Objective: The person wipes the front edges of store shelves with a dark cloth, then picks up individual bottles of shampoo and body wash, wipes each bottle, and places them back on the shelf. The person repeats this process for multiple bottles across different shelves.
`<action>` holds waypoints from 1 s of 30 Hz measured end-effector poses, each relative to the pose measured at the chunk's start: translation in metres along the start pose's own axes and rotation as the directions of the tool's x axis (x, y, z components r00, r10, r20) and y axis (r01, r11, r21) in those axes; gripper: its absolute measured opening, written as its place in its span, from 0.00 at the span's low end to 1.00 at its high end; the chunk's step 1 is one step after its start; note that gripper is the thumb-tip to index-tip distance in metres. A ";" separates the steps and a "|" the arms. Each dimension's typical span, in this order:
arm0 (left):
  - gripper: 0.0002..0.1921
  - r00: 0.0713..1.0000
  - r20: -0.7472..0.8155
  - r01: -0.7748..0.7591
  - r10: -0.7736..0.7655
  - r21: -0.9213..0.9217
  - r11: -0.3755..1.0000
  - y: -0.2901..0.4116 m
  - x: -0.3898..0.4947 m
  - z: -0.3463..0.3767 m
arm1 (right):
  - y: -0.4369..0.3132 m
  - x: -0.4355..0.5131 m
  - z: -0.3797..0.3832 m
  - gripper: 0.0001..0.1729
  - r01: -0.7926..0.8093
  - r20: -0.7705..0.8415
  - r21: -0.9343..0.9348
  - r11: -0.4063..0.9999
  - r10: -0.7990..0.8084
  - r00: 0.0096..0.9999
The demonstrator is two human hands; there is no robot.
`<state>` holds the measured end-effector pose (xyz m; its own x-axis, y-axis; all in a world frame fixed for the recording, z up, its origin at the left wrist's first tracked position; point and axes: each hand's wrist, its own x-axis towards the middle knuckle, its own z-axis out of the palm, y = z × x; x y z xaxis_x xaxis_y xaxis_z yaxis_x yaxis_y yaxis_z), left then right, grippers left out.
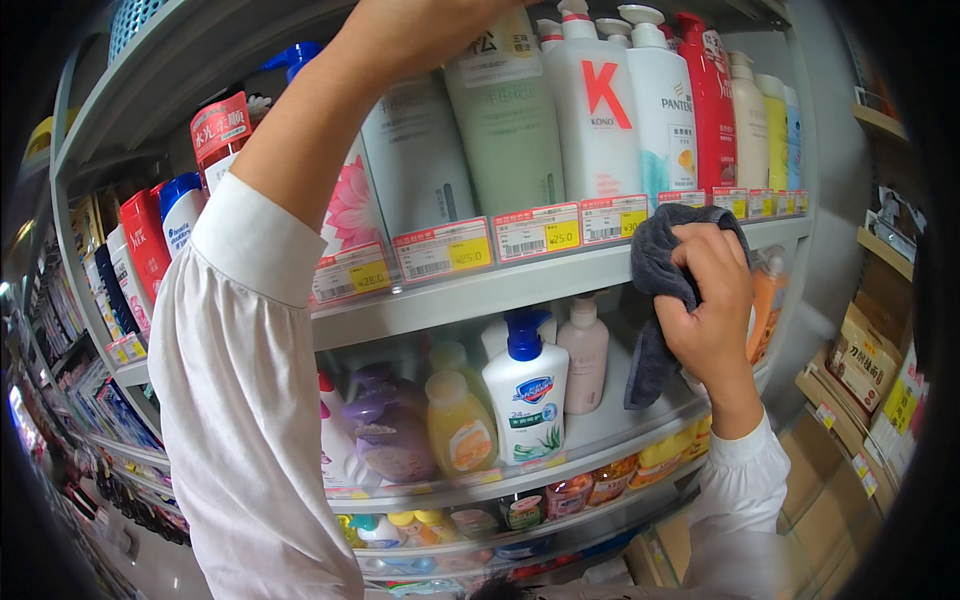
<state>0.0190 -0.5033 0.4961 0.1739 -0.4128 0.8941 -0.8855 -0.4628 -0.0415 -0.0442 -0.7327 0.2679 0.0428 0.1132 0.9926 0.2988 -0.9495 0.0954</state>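
My right hand is closed on a dark grey cloth, which lies against the front edge of the upper metal shelf and hangs down before the shelf below. My left hand reaches to the top of the picture, above a pale green pump bottle; its fingers are cut off by the frame edge. Beside that bottle stand a grey bottle, a white Kono pump bottle, a white Pantene bottle and a red bottle.
On the shelf below stand a white Safeguard pump bottle, a pink pump bottle, a yellow bottle and a purple one. An orange bottle is right of the cloth. Price tags line the upper edge.
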 end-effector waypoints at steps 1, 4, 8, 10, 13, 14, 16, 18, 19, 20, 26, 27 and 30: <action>0.27 1.000 0.014 -0.016 0.015 0.032 0.999 0.002 -0.002 0.000 | 0.000 0.000 0.000 0.14 0.005 -0.004 0.003 1.000 -0.005 1.000; 0.24 0.990 0.011 -0.140 0.140 0.028 0.990 -0.003 -0.006 0.000 | 0.001 -0.001 0.000 0.14 0.002 0.000 0.001 1.000 -0.002 1.000; 0.23 0.996 0.017 -0.084 0.083 0.042 0.996 -0.008 0.004 0.002 | 0.000 0.001 0.001 0.13 0.008 -0.001 0.013 1.000 -0.008 1.000; 0.23 0.997 0.023 -0.068 0.068 0.002 0.998 0.000 -0.001 -0.001 | 0.000 0.001 0.000 0.13 0.011 0.002 0.008 1.000 -0.011 1.000; 0.23 0.997 0.033 -0.066 0.067 -0.009 0.998 0.001 -0.004 -0.001 | 0.000 0.000 -0.001 0.13 0.007 0.005 -0.001 1.000 -0.007 1.000; 0.23 0.997 0.036 -0.070 0.070 -0.005 0.998 0.000 -0.004 -0.001 | 0.000 0.000 -0.001 0.13 0.008 0.007 -0.003 1.000 -0.007 1.000; 0.23 0.998 0.047 -0.047 0.046 0.017 0.999 -0.001 -0.003 0.000 | 0.000 0.000 -0.001 0.13 0.009 0.009 -0.004 1.000 -0.009 1.000; 0.24 0.997 0.056 -0.054 0.052 0.041 0.998 -0.005 0.000 -0.001 | -0.001 0.000 0.000 0.13 0.010 0.006 -0.002 1.000 -0.010 1.000; 0.24 0.996 0.060 -0.072 0.069 0.053 0.996 -0.012 0.005 -0.001 | -0.001 0.001 0.000 0.13 0.011 0.003 0.001 1.000 -0.011 1.000; 0.25 0.994 0.065 -0.090 0.086 0.065 0.994 -0.016 0.008 -0.003 | -0.002 0.002 -0.001 0.14 0.015 -0.002 0.003 1.000 -0.015 1.000; 0.28 0.990 0.124 -0.074 0.063 0.086 0.994 -0.017 0.009 -0.001 | -0.001 0.000 0.000 0.14 0.018 -0.002 0.000 1.000 -0.018 1.000; 0.28 0.989 0.123 -0.097 0.085 0.092 0.991 -0.017 0.009 -0.002 | -0.002 0.000 0.000 0.14 0.018 -0.002 0.006 1.000 -0.018 1.000; 0.27 0.980 0.135 -0.158 0.144 0.095 0.983 -0.017 0.006 -0.007 | -0.003 0.001 -0.001 0.14 0.023 0.002 0.009 1.000 -0.023 1.000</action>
<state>0.0317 -0.4921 0.5050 0.1008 -0.5770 0.8105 -0.8569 -0.4643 -0.2239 -0.0463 -0.7306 0.2692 0.0376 0.1353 0.9901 0.3078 -0.9442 0.1173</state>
